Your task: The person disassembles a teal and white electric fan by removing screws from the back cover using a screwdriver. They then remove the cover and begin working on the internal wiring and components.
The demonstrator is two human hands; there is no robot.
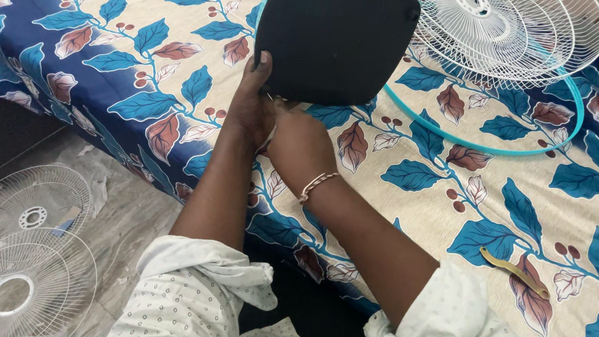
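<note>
A black, rounded-square fan base (337, 36) with a teal edge is tilted up over a bed. My left hand (250, 102) grips its lower left corner, thumb on the black face. My right hand (298, 141), with a bracelet at the wrist, presses against the base's lower edge right beside the left hand. Whether its fingers hold something small is hidden.
A leaf-patterned sheet (160, 65) covers the bed. A white wire fan guard (510, 13) and a teal ring (528, 143) lie at the back right. A yellowish strip (514, 270) lies at the front right. Two more white guards (27, 272) rest on the floor at left.
</note>
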